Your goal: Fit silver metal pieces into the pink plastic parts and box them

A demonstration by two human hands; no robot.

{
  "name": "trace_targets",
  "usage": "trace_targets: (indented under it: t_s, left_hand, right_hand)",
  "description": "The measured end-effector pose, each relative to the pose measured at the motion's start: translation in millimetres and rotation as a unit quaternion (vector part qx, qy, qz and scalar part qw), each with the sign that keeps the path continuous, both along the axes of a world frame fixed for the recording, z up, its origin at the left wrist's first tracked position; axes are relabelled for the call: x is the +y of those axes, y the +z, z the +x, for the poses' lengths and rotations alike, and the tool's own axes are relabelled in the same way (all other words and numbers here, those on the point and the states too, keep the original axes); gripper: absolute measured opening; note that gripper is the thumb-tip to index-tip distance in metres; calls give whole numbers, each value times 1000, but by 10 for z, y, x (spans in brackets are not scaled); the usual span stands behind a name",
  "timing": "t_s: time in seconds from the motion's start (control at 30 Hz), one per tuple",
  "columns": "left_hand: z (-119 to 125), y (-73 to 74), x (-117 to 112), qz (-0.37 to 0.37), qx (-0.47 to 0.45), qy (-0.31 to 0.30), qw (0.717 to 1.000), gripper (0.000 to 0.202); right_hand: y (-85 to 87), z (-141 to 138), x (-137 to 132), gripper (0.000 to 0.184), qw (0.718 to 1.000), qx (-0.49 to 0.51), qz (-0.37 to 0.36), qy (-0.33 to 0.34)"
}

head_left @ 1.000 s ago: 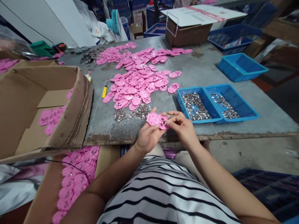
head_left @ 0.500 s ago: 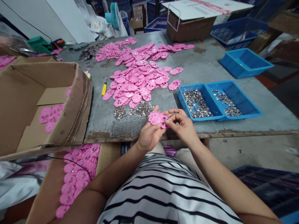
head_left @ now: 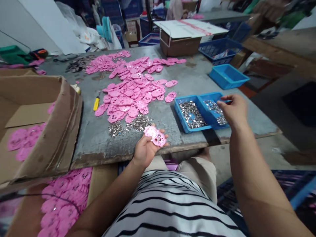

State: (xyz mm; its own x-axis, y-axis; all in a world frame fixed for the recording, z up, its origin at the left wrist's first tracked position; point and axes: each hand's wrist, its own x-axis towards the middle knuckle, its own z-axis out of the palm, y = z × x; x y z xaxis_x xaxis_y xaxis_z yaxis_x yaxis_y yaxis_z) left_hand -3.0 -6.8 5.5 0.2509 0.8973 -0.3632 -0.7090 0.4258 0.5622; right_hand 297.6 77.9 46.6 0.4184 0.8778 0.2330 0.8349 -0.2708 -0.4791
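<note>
In my left hand (head_left: 145,149) lies a pink plastic piece (head_left: 149,131) with a rounded, scalloped outline. My thumb presses on its edge and the fingers support it from beneath. Small shiny metal bits sit in its right end. Above the right blue bin (head_left: 225,122) my right hand (head_left: 234,108) hovers with thumb and forefinger drawn close together. Whatever is between those fingertips is too small to make out. Small metal parts (head_left: 212,105) are spread in that bin. The left blue bin (head_left: 186,130) beside it has a thicker layer of them.
A large heap of pink pieces (head_left: 133,89) covers the table's middle, with loose metal parts (head_left: 139,122) before it. A yellow-handled screwdriver (head_left: 96,103) lies left of it. An open cardboard box (head_left: 66,121) stands at left. Another blue bin (head_left: 229,79) sits far right.
My right hand has left the pink piece and moved right, over the right blue bin. My left hand keeps the piece, now tilted. The view has turned to the right.
</note>
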Motion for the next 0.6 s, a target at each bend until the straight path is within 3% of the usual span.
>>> trace_targets:
  t_s: [0.07, 0.13, 0.3, 0.6]
  left_hand:
    - [-20, -65, 15, -11, 12, -8, 1000, 55]
    - [-25, -115, 30, -20, 19, -14, 1000, 52]
    - [-18, -164, 56, -30, 19, -15, 999, 53]
    - [-57, -233, 38, -16, 34, -35, 999, 64]
  right_hand:
    - [36, 199, 60, 28, 981, -98, -165, -38]
    - [10, 238, 75, 27, 960, -132, -246, -27]
    - [-95, 71, 52, 26, 938, -143, -315, -7]
    - [-18, -52, -51, 28, 936, -127, -328, 5]
